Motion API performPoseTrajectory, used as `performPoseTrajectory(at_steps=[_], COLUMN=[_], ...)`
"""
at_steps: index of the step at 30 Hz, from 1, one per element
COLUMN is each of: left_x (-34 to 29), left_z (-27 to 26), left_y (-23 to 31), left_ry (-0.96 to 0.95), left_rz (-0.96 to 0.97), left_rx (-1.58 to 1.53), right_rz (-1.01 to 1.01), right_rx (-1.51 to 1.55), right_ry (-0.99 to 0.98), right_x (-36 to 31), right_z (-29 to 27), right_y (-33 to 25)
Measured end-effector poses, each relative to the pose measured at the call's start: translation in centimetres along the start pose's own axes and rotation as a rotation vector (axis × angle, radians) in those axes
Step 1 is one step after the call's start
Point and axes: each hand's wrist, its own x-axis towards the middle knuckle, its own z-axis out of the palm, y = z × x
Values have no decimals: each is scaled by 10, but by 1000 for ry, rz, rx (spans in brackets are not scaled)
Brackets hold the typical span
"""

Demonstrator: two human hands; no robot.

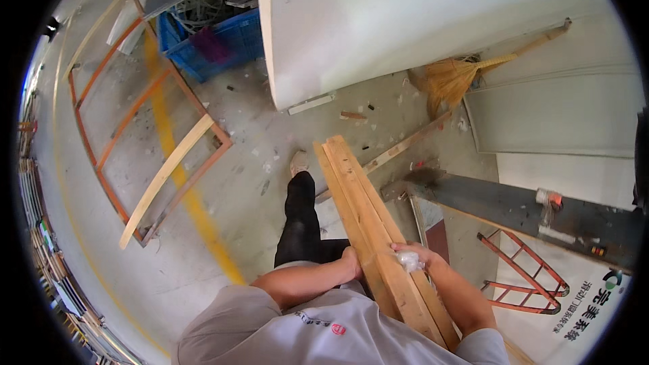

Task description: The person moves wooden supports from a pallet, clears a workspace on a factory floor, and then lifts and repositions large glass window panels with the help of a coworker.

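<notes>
A bundle of long, light wooden boards (358,203) lies against my body, its far end pointing ahead over the floor. On the left side of the bundle my left hand (351,263) is closed around the edge, with its fingertips hidden. My right hand (422,253) grips the boards from the right side. Beside that hand, a crumpled wad of clear plastic (409,261) sits against the wood. Whether the right hand also holds the plastic I cannot tell.
An orange metal frame (111,61) lies on the left floor with a pale plank (164,174) across it. Beyond stands a blue crate (226,44). A large white panel (405,13), straw broom (449,81), dark-topped bench (487,199) and orange ladder-like stand (534,285) are ahead and right.
</notes>
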Motion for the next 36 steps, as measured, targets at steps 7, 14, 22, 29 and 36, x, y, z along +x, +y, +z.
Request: performPoseTrajectory(at_steps=[7,14,22,29,36], left_x=[55,61,29,-6,5], left_z=[62,104,187,258,287], left_y=[124,164,155,178,169], left_ry=[105,860,122,101,-173], left_rz=[86,456,1344,915,1051], left_rx=[42,1593,1885,1603,1202], right_rz=[202,285,-115,-276,-117], right_rx=[-54,131,-289,-1327,-175], right_ry=[-53,-105,-26,22,54], right_x=[135,106,69,15,-22], right_z=[-62,-39,-35,-31,-29], right_y=[-84,-182,-239,-274,-298])
